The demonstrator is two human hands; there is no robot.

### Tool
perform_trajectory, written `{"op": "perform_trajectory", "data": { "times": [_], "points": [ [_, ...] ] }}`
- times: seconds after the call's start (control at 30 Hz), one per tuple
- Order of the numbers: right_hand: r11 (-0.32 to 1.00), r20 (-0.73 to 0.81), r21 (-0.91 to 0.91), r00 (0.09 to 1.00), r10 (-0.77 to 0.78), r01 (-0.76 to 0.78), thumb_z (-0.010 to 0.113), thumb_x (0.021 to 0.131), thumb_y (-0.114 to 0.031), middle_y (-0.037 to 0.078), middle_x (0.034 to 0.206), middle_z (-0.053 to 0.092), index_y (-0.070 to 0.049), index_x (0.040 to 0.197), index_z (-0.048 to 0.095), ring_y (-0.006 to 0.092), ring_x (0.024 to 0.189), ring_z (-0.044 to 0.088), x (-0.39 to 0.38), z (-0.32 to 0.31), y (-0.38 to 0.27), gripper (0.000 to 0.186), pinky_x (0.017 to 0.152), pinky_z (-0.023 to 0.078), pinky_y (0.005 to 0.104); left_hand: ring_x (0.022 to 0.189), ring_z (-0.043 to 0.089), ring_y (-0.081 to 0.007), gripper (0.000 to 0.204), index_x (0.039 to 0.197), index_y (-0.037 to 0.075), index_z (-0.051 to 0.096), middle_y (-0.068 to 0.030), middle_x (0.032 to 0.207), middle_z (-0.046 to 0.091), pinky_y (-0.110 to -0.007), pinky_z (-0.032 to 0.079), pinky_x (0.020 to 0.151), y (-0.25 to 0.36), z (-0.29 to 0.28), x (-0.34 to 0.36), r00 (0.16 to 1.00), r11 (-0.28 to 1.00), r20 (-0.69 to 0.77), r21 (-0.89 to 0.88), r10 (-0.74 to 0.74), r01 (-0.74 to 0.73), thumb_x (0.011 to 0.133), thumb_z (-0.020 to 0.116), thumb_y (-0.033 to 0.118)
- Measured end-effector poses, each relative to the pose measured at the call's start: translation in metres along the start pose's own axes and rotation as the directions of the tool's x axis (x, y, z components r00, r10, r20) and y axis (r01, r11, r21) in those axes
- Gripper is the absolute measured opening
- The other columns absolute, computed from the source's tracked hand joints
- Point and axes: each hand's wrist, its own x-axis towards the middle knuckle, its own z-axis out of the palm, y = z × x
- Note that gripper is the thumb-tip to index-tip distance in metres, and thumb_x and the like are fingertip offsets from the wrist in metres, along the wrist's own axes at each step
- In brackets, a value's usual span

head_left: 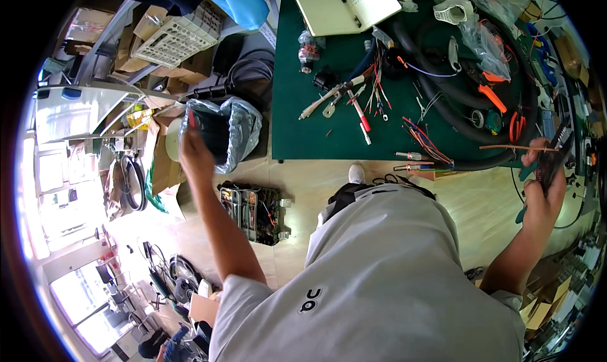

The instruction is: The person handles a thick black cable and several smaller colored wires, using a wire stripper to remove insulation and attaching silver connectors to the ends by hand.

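My R hand (pixel 546 196), 3 o'clock, grips dark tool (pixel 549 165), coppery rod (pixel 509 147) meeting it; L hand (pixel 197 154), 9 o'clock, nr bin (pixel 248 127), grip can't tell.

Bright windows (pixel 79 302), pale floor (pixel 294 185).

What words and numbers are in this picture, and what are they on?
Grey shirt: big dark letters on it; I won't copy them out.
Open notebook: handwriting, too small and blurred to read.
Tool in the right hand: no writing I can make out.
Any other marks around are too small or blurred to read.
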Motion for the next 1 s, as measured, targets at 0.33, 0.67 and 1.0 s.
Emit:
{"op": "perform_trajectory", "data": {
  "times": [0.33, 0.67, 1.0],
  "points": [
    [0.982, 0.410, -0.173, 0.912, 0.001, 0.076, 0.059, 0.068, 0.001, 0.016, 0.091, 0.056, 0.000, 0.110, 0.054, 0.0314, 0.077, 0.059, 0.003, 0.081, -0.005, 0.042, 0.071, 0.048, 0.0366, 0.101, 0.065, -0.0229, 0.034, 0.116, 0.003, 0.066, -0.0125, 0.108, 0.069, -0.035, 0.048, 0.091, 0.236, -0.010, -0.067, 0.856, 0.675, 0.234, -0.719, 0.462, -0.167, 0.084, 0.072, 0.014],
    [0.983, 0.442, -0.149, 0.897, -0.034, 0.111, 0.060, 0.066, 0.002, 0.016, 0.095, 0.054, -0.001, 0.107, 0.054, 0.0347, 0.083, 0.057, -0.008, 0.100, -0.001, 0.042, 0.071, 0.047, 0.0406, 0.064, 0.053, -0.0054, 0.012, 0.103, -0.003, 0.060, -0.0031, 0.077, 0.063, -0.022, 0.046, 0.059, 0.267, 0.022, -0.117, 0.491, 0.440, 0.703, -0.708, 0.514, 0.553, 0.096, 0.059, 0.007],
    [0.965, 0.533, -0.176, 0.843, -0.073, 0.195, 0.067, 0.065, 0.000, 0.017, 0.108, 0.052, -0.003, 0.115, 0.051, 0.0378, 0.099, 0.054, -0.014, 0.106, 0.015, 0.053, 0.086, 0.045, 0.0456, 0.072, 0.065, -0.0092, 0.013, 0.101, -0.003, 0.059, -0.0087, 0.082, 0.069, -0.023, 0.049, 0.061, 0.258, 0.032, -0.131, 0.606, 0.523, 0.606, -0.782, 0.515, 0.338, 0.089, 0.056, -0.004]
  ]
}}
